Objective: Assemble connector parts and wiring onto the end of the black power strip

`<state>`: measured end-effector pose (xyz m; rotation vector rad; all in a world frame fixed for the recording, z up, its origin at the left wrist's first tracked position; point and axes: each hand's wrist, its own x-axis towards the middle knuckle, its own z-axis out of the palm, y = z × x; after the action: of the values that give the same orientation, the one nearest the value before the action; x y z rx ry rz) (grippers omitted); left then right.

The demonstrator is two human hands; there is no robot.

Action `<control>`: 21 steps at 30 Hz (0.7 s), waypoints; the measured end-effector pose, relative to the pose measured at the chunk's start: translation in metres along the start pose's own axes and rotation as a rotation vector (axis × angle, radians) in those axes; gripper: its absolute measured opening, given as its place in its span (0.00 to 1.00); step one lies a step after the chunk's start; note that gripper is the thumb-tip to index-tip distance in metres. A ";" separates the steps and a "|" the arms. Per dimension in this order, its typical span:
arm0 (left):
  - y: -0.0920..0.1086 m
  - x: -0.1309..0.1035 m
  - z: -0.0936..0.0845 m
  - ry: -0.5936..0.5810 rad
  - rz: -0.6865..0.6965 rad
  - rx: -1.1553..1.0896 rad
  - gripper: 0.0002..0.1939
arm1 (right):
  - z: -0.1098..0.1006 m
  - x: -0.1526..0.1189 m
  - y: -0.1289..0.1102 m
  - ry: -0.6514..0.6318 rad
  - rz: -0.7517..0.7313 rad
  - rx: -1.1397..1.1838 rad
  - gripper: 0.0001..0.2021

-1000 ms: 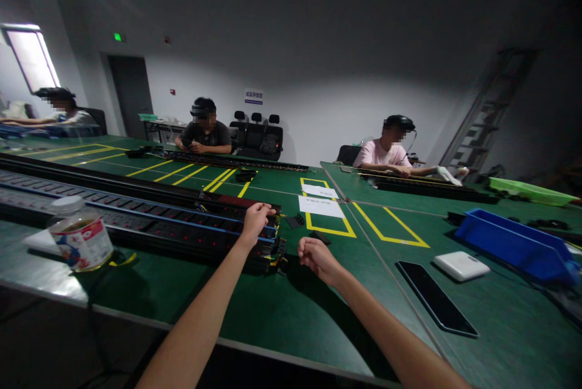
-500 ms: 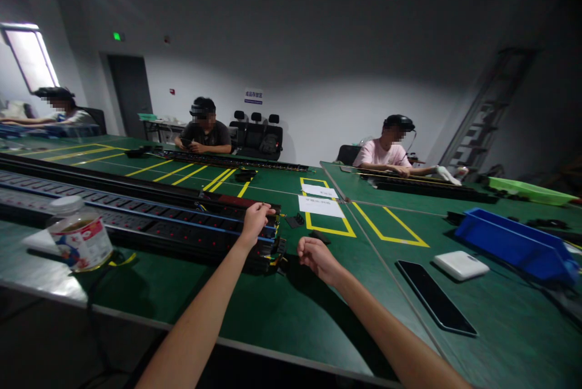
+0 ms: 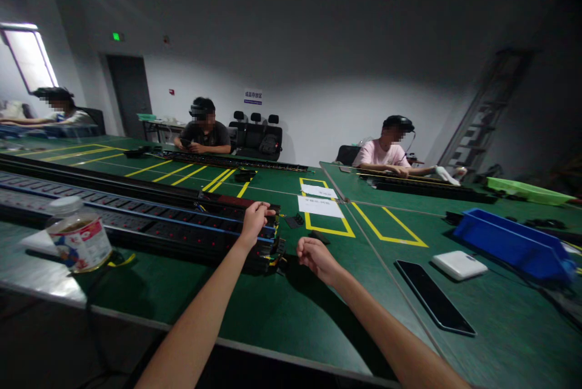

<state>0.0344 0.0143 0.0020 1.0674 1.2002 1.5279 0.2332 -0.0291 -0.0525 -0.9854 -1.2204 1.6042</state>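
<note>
Long black strips with red dots and blue edging [image 3: 182,225] lie side by side across the green table. Over their right end is my left hand [image 3: 255,222], its thumb and fingers closed together; anything small between them is hidden. My right hand [image 3: 318,260] is held apart from the strips, just right of their end, with fingers curled in a closed shape. What it holds, if anything, does not show. Yellow and dark wires [image 3: 277,260] stick out at the strips' end. A small black slotted part [image 3: 294,220] and a dark piece [image 3: 319,236] lie beyond my hands.
A jar [image 3: 79,240] stands at the left. To the right lie a phone [image 3: 434,298], a white box [image 3: 459,265], a blue bin [image 3: 513,246] and a green tray [image 3: 527,191]. Paper sheets [image 3: 321,206] lie mid-table. Three people sit across the table.
</note>
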 end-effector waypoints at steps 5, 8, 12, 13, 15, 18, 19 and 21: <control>0.001 0.000 0.001 0.003 -0.004 -0.021 0.07 | -0.001 0.001 0.001 -0.004 0.000 0.017 0.02; 0.001 0.000 0.001 0.008 -0.012 -0.024 0.08 | -0.001 0.001 0.001 -0.002 0.004 0.015 0.02; 0.003 -0.001 0.000 0.014 -0.010 -0.017 0.08 | -0.001 0.000 0.000 -0.004 0.004 0.014 0.01; 0.003 -0.002 0.000 0.016 -0.009 -0.014 0.08 | -0.001 0.000 0.000 -0.003 0.004 0.013 0.02; 0.004 -0.003 0.000 0.019 -0.009 -0.009 0.07 | 0.000 0.000 0.000 0.002 0.008 0.006 0.02; 0.004 -0.002 -0.001 0.020 -0.008 -0.011 0.07 | 0.000 -0.001 -0.001 0.013 0.015 -0.010 0.02; 0.003 -0.001 -0.001 0.022 -0.008 -0.016 0.07 | 0.000 -0.001 -0.001 0.015 0.015 -0.016 0.02; 0.000 0.001 -0.002 0.021 -0.004 -0.027 0.06 | 0.000 -0.001 -0.001 0.014 0.012 -0.021 0.02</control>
<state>0.0324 0.0144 0.0020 1.0328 1.1928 1.5512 0.2340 -0.0296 -0.0515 -1.0176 -1.2266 1.5933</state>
